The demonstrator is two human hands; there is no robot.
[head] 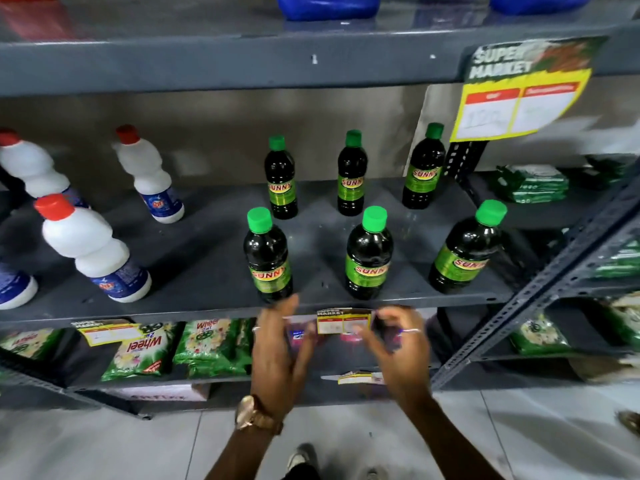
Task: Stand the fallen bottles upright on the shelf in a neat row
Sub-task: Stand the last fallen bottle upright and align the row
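Observation:
Several dark bottles with green caps and "Sunny" labels stand upright on the grey shelf [207,258], in a back row of three [352,174] and a front row of three [369,254]. None of them lies down. My left hand [277,344] hangs just below the shelf's front edge, under the front left bottle [267,258], fingers spread and empty. My right hand [398,341] is beside it under the front middle bottle, fingers loosely curled and holding nothing. Both hands are blurred.
Upright white bottles with red caps [93,251] fill the left of the same shelf. A yellow price sign [516,98] hangs from the shelf above at right. Green detergent packets [207,348] lie on the lower shelf. A slanted metal brace [554,282] runs along the right.

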